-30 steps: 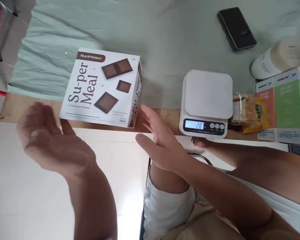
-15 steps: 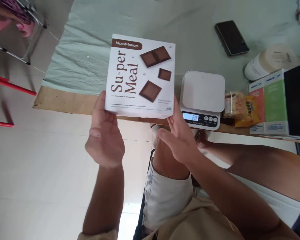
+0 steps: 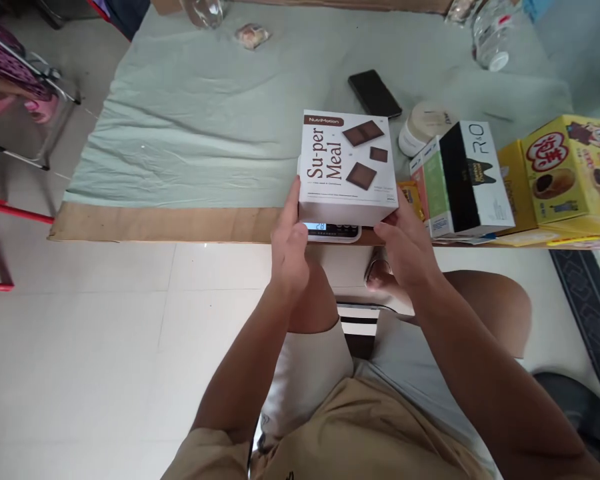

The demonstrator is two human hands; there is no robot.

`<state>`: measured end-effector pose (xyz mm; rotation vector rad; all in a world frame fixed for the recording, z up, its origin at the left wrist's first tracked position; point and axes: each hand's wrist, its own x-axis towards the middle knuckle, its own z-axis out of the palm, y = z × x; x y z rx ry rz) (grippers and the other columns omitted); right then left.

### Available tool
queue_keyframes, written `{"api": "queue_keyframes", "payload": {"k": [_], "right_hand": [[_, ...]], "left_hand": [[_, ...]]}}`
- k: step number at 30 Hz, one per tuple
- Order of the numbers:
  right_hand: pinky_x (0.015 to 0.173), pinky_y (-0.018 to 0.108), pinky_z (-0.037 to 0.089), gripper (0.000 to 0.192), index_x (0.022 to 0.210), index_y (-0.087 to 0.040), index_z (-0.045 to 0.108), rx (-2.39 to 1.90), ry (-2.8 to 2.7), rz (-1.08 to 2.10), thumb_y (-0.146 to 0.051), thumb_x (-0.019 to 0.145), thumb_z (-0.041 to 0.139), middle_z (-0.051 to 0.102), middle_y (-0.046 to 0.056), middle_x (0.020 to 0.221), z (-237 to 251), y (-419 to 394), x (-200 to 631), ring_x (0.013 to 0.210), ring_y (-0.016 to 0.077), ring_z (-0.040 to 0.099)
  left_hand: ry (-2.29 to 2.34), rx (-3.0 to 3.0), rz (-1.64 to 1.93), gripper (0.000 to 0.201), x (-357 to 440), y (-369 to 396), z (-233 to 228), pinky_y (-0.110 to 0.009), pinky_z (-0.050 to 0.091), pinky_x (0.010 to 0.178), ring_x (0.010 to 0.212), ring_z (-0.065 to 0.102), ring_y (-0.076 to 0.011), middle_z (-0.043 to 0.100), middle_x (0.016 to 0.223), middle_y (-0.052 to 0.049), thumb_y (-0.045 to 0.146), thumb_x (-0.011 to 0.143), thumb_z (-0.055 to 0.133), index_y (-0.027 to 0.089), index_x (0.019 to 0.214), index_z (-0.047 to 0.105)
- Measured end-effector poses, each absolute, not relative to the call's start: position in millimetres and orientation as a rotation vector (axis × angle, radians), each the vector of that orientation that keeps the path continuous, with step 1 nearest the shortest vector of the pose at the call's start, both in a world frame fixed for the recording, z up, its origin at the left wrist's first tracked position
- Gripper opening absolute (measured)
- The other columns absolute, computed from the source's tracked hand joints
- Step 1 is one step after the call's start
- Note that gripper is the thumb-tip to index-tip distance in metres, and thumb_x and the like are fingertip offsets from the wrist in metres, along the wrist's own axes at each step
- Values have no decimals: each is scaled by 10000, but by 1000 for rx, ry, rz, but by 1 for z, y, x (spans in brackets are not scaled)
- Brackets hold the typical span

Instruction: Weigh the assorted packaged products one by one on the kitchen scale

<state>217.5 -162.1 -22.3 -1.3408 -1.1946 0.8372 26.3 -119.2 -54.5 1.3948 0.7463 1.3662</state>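
A squarish white cardboard box with brown chocolate pieces printed on its top [image 3: 347, 160] sits over a white plastic kitchen scale with a lit display [image 3: 336, 233], hiding its plate; whether the two touch, I cannot tell. The left hand [image 3: 289, 247] and right hand [image 3: 409, 243] clasp the box between them, at opposite sides near its front corners, each partly curled around it with fingers mostly hidden.

The box should be fairly light and stiff along its folded edges, though the broad panels (thin card, by the look of it) could dent under a hard squeeze. Its smooth printed surface may slip a little, so low, flat-palmed contact on opposite side walls suits it best.
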Motion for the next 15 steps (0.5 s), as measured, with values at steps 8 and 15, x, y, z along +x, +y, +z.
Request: {"api": "queue_keyframes", "payload": {"k": [8,15], "right_hand": [[1395,540,429,690,1603,-351,490,-1392,-1216,1083,-276,930,621,598,21,1673,-13,-151,219,1601,270,543],[1337,517,497,478,1451,-365,646,-1238,-1209,667,-500,994,682,666,82,1550,-49,-184,246,1516,300,619]], "left_hand": [[775,1341,1490,680,24,-101,-68,-502,398,1392,1647,478,-339,606,1662,-54,760,1050,466,312,1526,652],[1012,1511,1852,610,39,-114,-102,-507,271,1438,1654,442,-300,541,1672,-34,647,1106,319,373,1620,497]]}}
